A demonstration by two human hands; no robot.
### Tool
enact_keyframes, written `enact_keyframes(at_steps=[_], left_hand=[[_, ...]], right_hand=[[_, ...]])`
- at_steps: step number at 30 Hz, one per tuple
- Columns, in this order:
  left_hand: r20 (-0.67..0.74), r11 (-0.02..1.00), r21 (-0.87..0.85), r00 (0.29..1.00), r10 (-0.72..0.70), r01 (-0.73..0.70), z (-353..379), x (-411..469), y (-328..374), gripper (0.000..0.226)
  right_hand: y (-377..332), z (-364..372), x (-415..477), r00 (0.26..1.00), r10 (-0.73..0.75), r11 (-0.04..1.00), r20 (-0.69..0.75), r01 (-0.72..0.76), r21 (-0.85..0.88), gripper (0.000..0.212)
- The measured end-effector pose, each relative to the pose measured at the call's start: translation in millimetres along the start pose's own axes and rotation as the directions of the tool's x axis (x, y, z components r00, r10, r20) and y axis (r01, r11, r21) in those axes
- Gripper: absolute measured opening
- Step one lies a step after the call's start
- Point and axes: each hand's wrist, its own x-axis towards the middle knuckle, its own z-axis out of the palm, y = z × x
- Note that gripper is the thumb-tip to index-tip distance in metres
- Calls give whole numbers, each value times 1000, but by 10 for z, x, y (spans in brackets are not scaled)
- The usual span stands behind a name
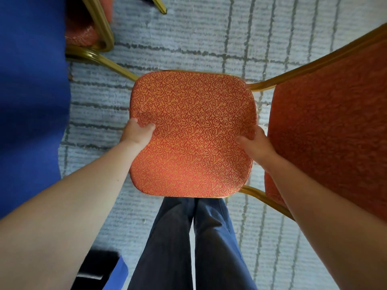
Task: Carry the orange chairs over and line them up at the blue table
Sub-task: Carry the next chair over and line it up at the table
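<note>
Looking straight down past the person's jeans: both hands are clamped on a chair right in front of the knees. The left hand grips the seat's left edge, thumb on top and fingers tucked under. The right hand does the same on the right edge. The chair sits sideways to them, with its back off to the right. Can't tell if its feet are on the carpet or lifted.

The blue table runs down the left side, near the seat but not touching. Further up, a second chair is already parked against it. So I'd guess at least one is placed and this one is nearly there. It probably needs turning and sliding in beside the other. How many more are left isn't visible.
</note>
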Motion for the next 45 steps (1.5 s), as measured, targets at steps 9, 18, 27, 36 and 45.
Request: enact_keyframes(at_steps=[9, 18, 27, 36, 45], left_hand=[[199, 987, -140, 974, 106, -79, -419, -1318, 501, 37], [75, 961, -198, 974, 213, -195, -828, -2327, 826, 39], [-32, 908, -253, 941, 337, -334, -1154, -3007, 957, 39], [-143, 840, -135, 850, 508, -525, -1172, -3828, 1123, 38], [-226, 807, -161, 818, 530, -568, -712, -4357, 1171, 30]], right_hand=[[-523, -395, -1341, 981, -189, 980, 49, 192, -57, 75], [-769, -972, -2254, 924, -381, 910, -11, 373, -183, 68], [-993, -1323, -2734, 839, -544, 819, -17, 526, -228, 73], [-860, -1844, -3163, 772, -635, 747, -8, 611, -262, 80], [-473, -2467, -3541, 698, -716, 642, 5, 662, -387, 85]])
